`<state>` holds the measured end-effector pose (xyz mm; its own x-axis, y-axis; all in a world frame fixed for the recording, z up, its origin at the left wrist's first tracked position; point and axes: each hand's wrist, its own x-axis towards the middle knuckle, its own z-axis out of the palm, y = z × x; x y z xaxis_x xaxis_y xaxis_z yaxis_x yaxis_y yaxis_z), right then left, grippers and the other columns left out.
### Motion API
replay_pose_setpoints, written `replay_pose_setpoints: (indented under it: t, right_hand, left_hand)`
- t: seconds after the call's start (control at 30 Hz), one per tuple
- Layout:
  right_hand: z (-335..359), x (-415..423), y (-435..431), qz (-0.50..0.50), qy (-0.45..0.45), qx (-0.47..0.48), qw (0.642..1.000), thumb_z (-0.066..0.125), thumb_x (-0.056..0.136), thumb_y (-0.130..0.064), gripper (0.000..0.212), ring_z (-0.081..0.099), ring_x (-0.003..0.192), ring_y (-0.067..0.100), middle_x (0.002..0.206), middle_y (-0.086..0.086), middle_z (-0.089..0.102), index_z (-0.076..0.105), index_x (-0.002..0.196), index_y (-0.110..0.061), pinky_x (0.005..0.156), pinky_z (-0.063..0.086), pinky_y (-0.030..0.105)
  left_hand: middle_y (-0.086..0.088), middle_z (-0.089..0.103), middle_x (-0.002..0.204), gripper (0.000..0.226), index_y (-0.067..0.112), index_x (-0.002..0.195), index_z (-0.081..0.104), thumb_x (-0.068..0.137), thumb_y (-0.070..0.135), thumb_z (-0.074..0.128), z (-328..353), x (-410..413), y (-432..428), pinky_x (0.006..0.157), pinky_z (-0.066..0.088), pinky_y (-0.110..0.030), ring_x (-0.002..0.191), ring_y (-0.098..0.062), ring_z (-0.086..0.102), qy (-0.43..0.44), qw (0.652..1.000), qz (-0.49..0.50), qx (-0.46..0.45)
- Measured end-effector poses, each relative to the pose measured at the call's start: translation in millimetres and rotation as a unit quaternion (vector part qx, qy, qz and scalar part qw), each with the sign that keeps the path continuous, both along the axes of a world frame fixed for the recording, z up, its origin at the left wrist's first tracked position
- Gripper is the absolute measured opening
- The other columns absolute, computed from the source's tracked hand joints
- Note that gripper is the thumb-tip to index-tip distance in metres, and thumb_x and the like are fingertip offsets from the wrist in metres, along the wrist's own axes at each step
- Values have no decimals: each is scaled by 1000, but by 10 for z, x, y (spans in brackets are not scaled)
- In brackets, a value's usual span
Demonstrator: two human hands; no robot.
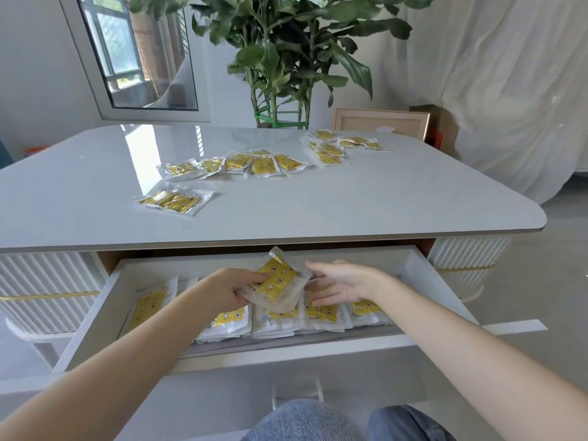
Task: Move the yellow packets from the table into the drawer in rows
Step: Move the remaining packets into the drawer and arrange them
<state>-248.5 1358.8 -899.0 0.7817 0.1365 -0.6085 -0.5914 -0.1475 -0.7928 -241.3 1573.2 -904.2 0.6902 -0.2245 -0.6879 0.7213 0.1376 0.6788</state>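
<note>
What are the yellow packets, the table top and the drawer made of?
Packets: probably thin clear plastic film, glossy; the edges crinkle and glint around a yellow printed inside. Table top: hard and very glossy, maybe glass or polished stone; it mirrors the window light. Drawer: smooth white, likely painted board, hard to tell.
</note>
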Motion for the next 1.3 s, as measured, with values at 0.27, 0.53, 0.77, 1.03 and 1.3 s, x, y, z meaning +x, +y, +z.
replay_pose_setpoints:
  t: [0.27,0.53,0.77,1.03,1.3]
  right_hand:
    - [-55,-81,50,-81,31,20,996,80,74,-9,30,64,93,21,104,11,69,64,98,-6,82,54,31]
    - [19,-112,-315,-102,28,-45,993,61,92,-13,5,53,72,15,94,4,62,58,88,-13,58,41,25]
    - [-35,0,-702,-92,-26,-286,954,55,94,-3,30,60,72,20,87,11,60,49,124,1,61,53,30]
    - [-170,76,-750,-2,-48,-438,898,51,92,0,18,64,94,27,99,13,61,53,110,2,79,56,32]
    - [-74,-51,-742,106,-213,-569,788,67,86,-12,45,59,100,24,114,8,60,52,129,-9,74,48,30]
  left_hand:
    - [-12,67,71,13,-2,79,58,90,6,59,152,-211,-413,76,56,-28,66,-16,64,-53,998,6,-21]
    - [-10,58,82,7,0,95,57,94,4,52,92,-103,-398,42,54,-26,47,-17,64,-29,999,22,-20]
    - [-8,57,89,40,3,122,56,93,-17,36,22,-27,-509,63,50,-23,71,-17,53,-33,997,-22,59]
    - [-14,59,107,28,-2,100,61,82,-20,51,-215,83,-777,76,56,-28,88,-24,60,-64,975,-77,201]
    - [-12,26,135,65,20,132,47,74,30,75,-164,18,-813,93,50,-35,111,-27,47,-351,700,-323,531]
